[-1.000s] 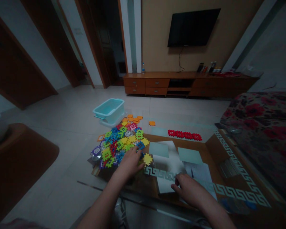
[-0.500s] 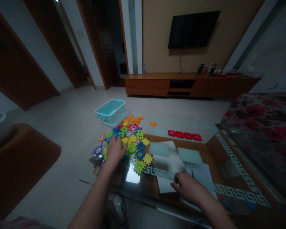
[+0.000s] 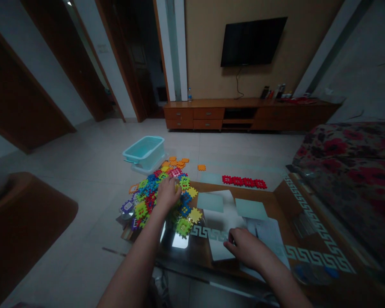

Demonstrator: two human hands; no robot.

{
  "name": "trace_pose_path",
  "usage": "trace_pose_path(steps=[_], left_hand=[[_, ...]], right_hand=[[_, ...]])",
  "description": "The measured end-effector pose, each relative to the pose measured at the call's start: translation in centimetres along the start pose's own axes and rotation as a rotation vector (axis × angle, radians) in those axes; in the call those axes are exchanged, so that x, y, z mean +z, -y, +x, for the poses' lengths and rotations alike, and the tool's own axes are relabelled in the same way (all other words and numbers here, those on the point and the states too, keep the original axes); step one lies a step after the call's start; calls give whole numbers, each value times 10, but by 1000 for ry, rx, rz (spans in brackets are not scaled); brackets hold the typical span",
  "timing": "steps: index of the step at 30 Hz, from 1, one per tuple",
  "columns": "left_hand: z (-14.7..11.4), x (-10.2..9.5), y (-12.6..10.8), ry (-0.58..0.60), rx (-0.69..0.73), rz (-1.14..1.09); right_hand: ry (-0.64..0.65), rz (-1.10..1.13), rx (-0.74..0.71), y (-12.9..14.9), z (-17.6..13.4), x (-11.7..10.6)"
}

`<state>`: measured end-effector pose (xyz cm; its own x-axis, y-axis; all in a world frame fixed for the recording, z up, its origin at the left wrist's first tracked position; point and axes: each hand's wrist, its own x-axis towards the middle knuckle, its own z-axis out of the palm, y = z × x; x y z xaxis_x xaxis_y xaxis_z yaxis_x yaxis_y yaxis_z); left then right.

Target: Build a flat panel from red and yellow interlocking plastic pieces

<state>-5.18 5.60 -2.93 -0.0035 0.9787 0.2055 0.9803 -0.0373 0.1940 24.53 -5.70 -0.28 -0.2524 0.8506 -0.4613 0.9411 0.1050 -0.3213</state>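
Multicoloured notched square plastic tiles point(image 3: 151, 184) are smoothly finished; gloss is shown by the clear rectangular glass tabletop point(image 3: 197, 252).

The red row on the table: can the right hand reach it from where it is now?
Probably yes. Nothing seems to stand on the table between the right hand and the red row, though the arm would likely have to stretch forward.
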Motion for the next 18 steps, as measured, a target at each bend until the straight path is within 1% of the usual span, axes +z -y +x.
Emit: trace_pose_path(steps=[2,4,10,13,18], left_hand=[[12,2,-1,51,21,10],[26,4,1,77,17,20],[63,10,13,77,-44,45],[74,15,15,92,-63,64],[83,26,15,128,-32,60]], right_hand=[[-9,8,-15,0,-2,-3],[-18,20,-19,0,-5,-5],[-68,24,-11,-1,-12,-9],[-66,32,-8,0,-12,-11],[-55,43,21,2,-12,-14]])
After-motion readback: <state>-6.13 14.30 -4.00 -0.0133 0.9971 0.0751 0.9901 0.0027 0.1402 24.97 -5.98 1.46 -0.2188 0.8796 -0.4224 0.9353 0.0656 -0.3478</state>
